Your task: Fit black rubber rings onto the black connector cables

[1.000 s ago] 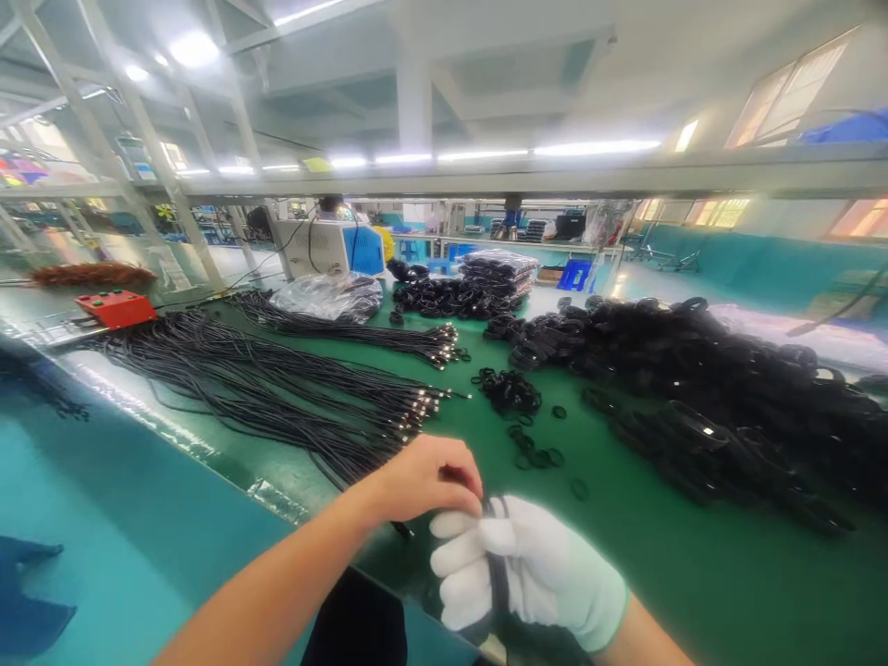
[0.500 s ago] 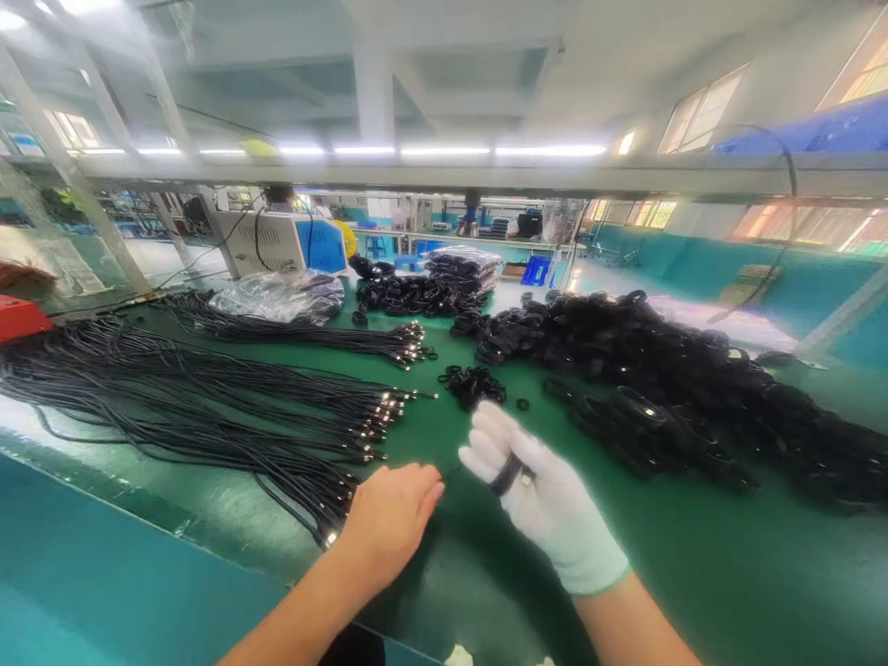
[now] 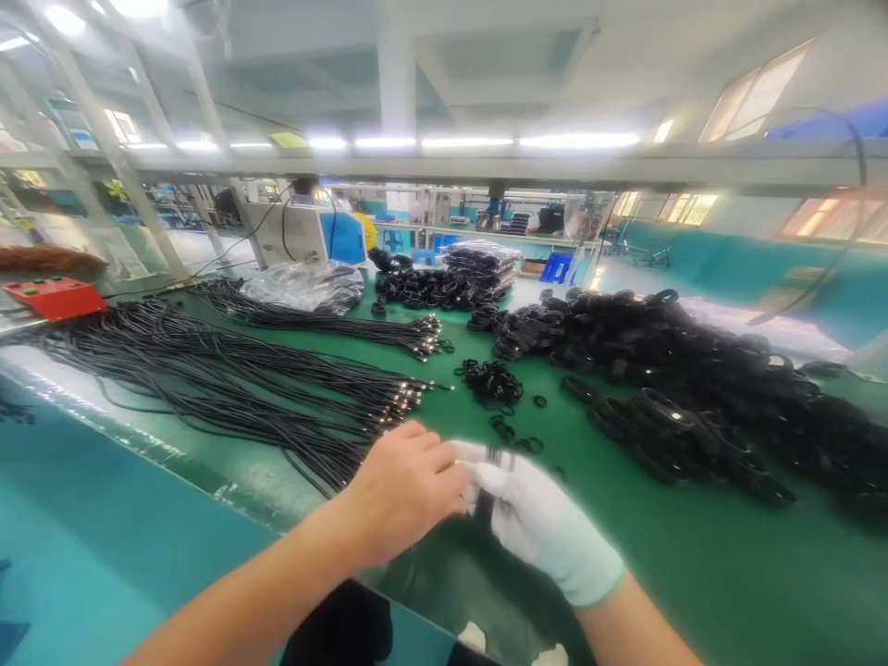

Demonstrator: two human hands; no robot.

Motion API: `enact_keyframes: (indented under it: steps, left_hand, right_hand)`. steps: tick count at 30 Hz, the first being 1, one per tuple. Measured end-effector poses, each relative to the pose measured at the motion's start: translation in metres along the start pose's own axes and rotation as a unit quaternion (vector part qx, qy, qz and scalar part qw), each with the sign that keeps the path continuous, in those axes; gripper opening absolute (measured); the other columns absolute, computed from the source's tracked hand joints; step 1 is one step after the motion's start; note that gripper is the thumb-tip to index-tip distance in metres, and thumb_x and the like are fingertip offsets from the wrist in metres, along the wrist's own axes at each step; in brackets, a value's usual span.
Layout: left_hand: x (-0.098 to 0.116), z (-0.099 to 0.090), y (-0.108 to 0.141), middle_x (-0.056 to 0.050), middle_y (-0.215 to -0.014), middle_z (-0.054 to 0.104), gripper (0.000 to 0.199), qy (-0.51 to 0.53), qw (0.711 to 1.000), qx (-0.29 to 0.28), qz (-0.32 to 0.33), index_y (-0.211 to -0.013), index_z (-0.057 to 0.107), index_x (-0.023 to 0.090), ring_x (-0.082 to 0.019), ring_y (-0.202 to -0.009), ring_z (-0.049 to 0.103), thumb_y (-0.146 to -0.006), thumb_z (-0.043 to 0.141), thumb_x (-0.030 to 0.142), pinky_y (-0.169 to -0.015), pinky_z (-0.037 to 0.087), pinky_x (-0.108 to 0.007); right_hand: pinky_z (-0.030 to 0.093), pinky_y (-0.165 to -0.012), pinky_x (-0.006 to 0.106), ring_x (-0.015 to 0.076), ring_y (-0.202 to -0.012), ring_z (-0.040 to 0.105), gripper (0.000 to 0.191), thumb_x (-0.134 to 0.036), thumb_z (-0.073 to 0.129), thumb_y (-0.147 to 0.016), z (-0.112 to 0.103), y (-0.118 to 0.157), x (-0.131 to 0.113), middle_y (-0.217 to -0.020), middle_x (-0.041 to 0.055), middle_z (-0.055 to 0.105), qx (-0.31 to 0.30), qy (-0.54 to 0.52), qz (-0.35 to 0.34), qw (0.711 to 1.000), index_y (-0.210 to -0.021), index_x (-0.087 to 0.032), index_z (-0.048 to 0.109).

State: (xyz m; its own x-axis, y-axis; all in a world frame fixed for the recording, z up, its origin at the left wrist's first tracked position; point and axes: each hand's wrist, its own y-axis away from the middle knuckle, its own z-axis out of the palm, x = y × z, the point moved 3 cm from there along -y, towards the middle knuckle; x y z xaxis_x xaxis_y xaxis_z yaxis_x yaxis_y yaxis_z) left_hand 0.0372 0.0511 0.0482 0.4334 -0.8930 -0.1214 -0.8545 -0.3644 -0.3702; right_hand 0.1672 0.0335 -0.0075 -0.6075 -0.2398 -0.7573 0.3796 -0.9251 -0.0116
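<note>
My bare left hand (image 3: 409, 486) is closed in a pinch against the fingertips of my right hand; what its fingers hold is hidden. In its white glove, my right hand (image 3: 545, 523) is closed around a dark coiled cable (image 3: 484, 507), of which only a short black stretch shows. Just beyond the hands lies a small heap of little black rings (image 3: 491, 381), with several loose ones nearer to me. Left of my hands, long straight black cables (image 3: 277, 379) stretch across the green table (image 3: 666, 573), their metal plugs pointing towards the rings.
Coiled black cables are heaped in a large pile (image 3: 666, 361) along the right side. At the back are a clear plastic bag (image 3: 305, 287), a white and blue machine (image 3: 305, 233) and stacked bagged goods (image 3: 482, 259). A red control box (image 3: 59, 296) stands far left.
My left hand has moved right and now meets the right hand's fingers, where a gap was before. The view has shifted left; loose rings once hidden by the glove now show.
</note>
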Motion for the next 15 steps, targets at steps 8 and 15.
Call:
enact_keyframes:
  steps: [8,15]
  left_hand:
    - [-0.013,-0.018,0.024,-0.002,-0.087,0.064,0.018,0.200,0.953,0.083,-0.211,-0.096,0.060,0.020,-0.016,-0.079,0.055,-0.092,0.044,0.026,-0.074,0.040,-0.030]
    - [-0.019,0.009,0.100,-0.004,-0.088,0.062,0.020,0.592,0.651,0.159,-0.448,-0.095,0.062,0.019,-0.017,-0.082,0.058,-0.086,0.049,0.032,-0.077,0.047,-0.030]
  right_hand:
    - [0.034,-0.104,0.050,0.0292,-0.116,0.054,0.034,-0.030,0.056,-0.086,-0.012,0.018,-0.029,-0.129,0.0138,0.055,-0.017,-0.024,-0.062,0.998,-0.116,-0.015,0.061]
    - [0.034,-0.103,0.052,0.0300,-0.112,0.058,0.041,-0.036,0.061,-0.083,-0.010,0.029,-0.031,-0.126,0.0166,0.057,-0.037,0.232,0.057,0.970,-0.119,-0.016,0.060]
